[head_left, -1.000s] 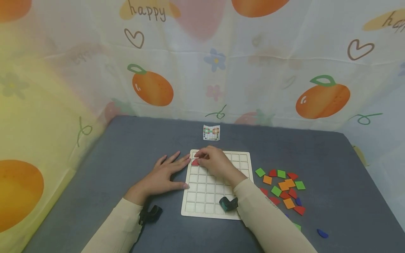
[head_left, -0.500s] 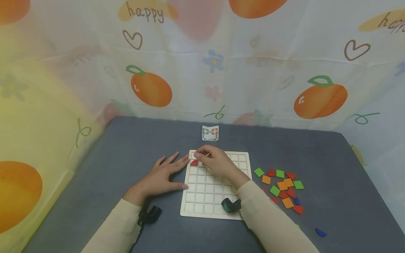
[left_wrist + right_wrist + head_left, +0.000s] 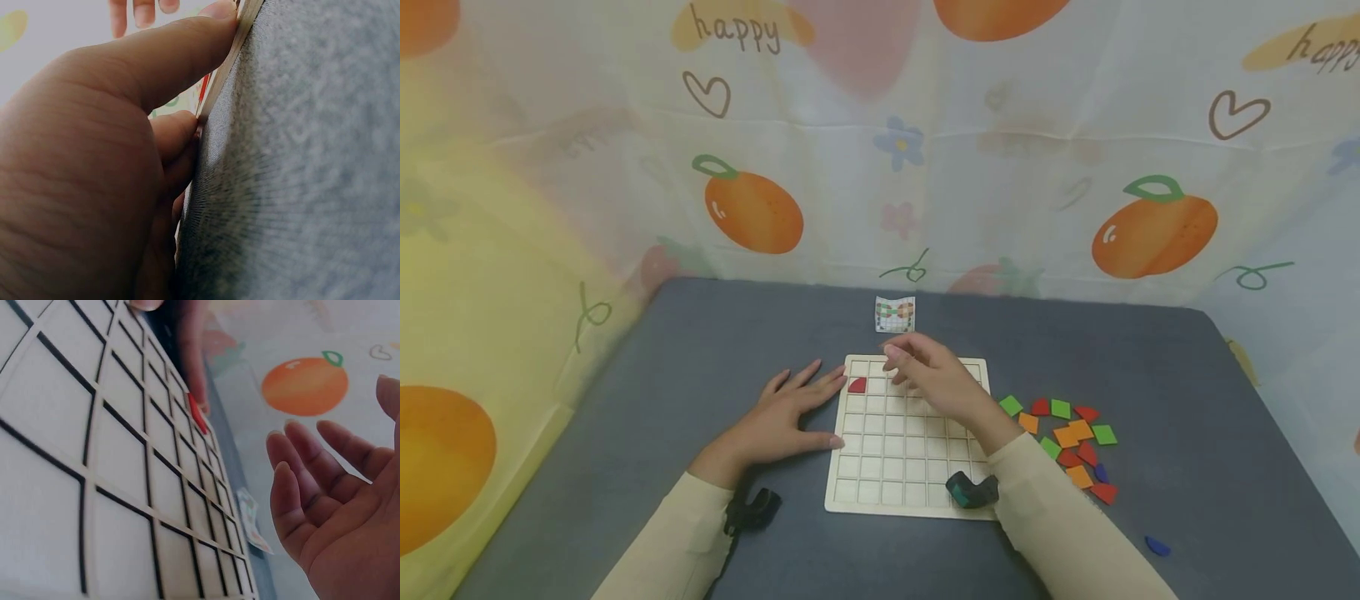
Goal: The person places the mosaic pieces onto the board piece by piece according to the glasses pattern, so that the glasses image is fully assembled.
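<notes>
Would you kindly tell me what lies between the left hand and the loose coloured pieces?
In the head view, the gridded board lies there, with the right hand and its sleeve partly over it.

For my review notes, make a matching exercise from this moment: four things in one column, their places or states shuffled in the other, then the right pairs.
Things
1. Red piece on the board
2. Left hand
3. Right hand
4. Printed card

Places and states
A. Raised above the grid, no piece visible in its fingers
B. Beyond the far edge
C. Leftmost column, second row from the far edge
D. Fingers spread, touching the left edge

Pairs: 1-C, 2-D, 3-A, 4-B
</notes>
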Action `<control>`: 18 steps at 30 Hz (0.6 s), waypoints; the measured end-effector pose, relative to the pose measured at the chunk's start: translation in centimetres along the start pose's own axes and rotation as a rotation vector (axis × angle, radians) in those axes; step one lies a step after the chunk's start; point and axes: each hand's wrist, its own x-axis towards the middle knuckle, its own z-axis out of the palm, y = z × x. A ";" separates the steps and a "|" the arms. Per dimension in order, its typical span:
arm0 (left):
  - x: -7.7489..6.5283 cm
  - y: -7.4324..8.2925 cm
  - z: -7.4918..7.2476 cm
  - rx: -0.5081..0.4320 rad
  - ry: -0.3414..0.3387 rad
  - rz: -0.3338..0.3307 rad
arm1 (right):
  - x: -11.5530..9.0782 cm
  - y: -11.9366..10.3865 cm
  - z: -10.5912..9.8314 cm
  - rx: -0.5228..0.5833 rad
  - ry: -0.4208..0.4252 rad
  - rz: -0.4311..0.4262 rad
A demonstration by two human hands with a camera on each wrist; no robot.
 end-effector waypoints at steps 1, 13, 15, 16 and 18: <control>0.0 0.0 0.0 0.001 -0.001 -0.002 | -0.2 -0.1 -0.3 0.005 0.007 -0.005; -0.2 0.1 -0.1 -0.003 -0.012 -0.015 | -3.2 -0.1 -2.5 0.039 0.021 0.002; -0.2 0.1 -0.1 -0.006 -0.012 -0.012 | -3.9 0.2 -2.9 0.052 0.027 -0.011; -0.2 0.1 -0.1 -0.007 -0.011 -0.011 | -4.2 0.3 -3.1 0.061 0.028 -0.019; -0.2 0.1 -0.1 -0.006 -0.012 -0.011 | -4.8 0.5 -3.7 0.086 0.031 -0.044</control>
